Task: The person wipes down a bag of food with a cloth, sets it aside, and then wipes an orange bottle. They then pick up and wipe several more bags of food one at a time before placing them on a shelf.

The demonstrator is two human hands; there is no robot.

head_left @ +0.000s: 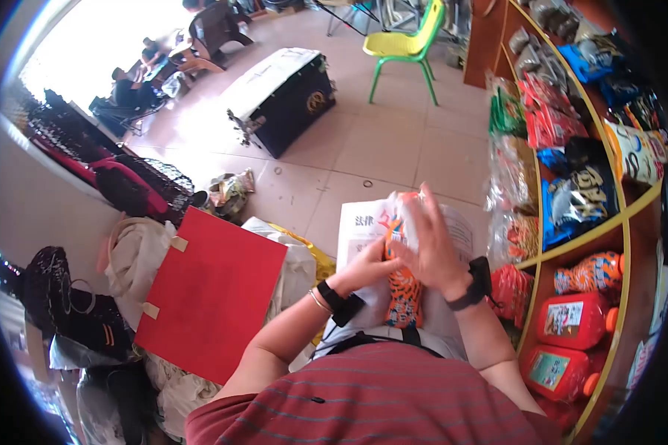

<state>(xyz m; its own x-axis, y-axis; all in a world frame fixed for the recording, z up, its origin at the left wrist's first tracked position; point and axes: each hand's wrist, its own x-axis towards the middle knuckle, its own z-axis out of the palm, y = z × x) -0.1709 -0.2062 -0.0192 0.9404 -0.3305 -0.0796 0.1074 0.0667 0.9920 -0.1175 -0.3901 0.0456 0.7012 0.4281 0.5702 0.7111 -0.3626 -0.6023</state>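
An orange bottle (404, 293) with a blue-and-white patterned label stands out in front of my body, its lower end close to my lap. My left hand (369, 265) is closed around the bottle's middle, thumb across its front. Alongside the upper part is my right hand (432, 252), fingers stretched out and somewhat blurred, covering much of the bottle's top. Behind the hands lies a white printed sheet (355, 239) with Chinese characters. Both wrists wear black bands.
A red square board (214, 293) leans over white cloth bags at my left. Shelves (622, 237) on the right hold snack bags, red jugs (571, 320) and a similar orange bottle (591, 273). Ahead are a black trunk (289, 104) and a yellow-green chair (393, 44). People sit far left.
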